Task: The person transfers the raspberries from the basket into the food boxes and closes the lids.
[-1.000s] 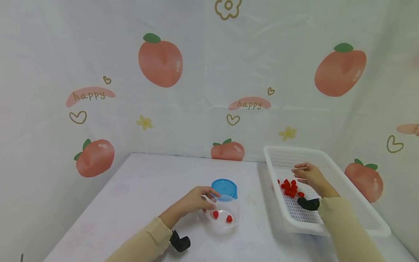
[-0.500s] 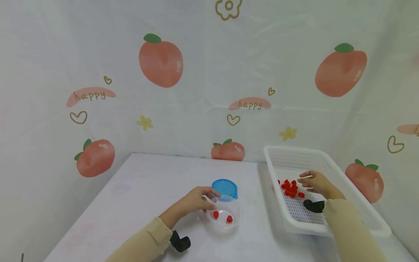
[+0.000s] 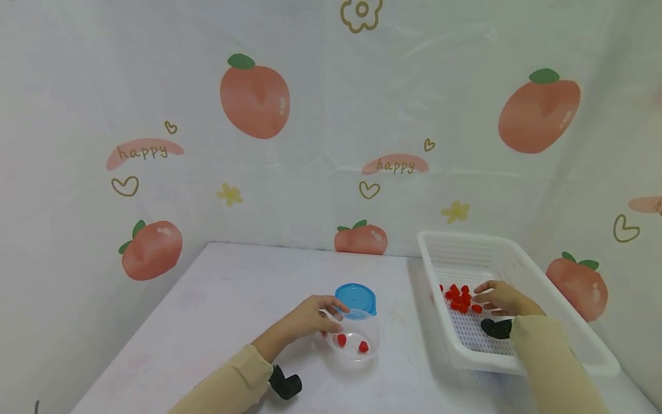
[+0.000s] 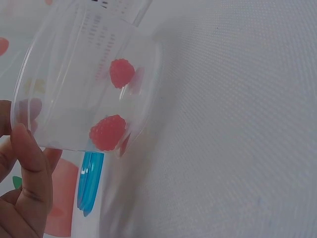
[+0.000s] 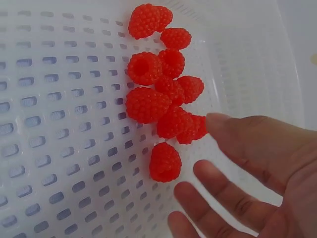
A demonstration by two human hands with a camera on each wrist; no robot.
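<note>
My left hand point(image 3: 312, 316) pinches the rim of a clear round plastic tub point(image 4: 69, 119) between thumb and fingers. Two red raspberries lie in it, one raspberry point(image 4: 122, 73) apart from the other raspberry point(image 4: 108, 133). Over in the white perforated basket point(image 3: 478, 360), my right hand point(image 3: 505, 299) hovers beside a cluster of several raspberries point(image 3: 458, 299), fingers spread and nothing held. In the right wrist view its thumb tip reaches the edge of the cluster, and a single raspberry point(image 5: 165, 162) lies nearest the other fingertips. Whether the thumb touches a berry I cannot tell.
A blue lid point(image 3: 355, 298) lies on the white table point(image 3: 258, 276) just behind the tub. The basket's raised walls surround the right hand. A patterned curtain point(image 3: 320, 115) hangs behind the table. Black wrist devices show at both cuffs.
My right hand has come down and slightly to the right inside the basket, closer to the raspberries. The left hand and the tub have stayed in place.
</note>
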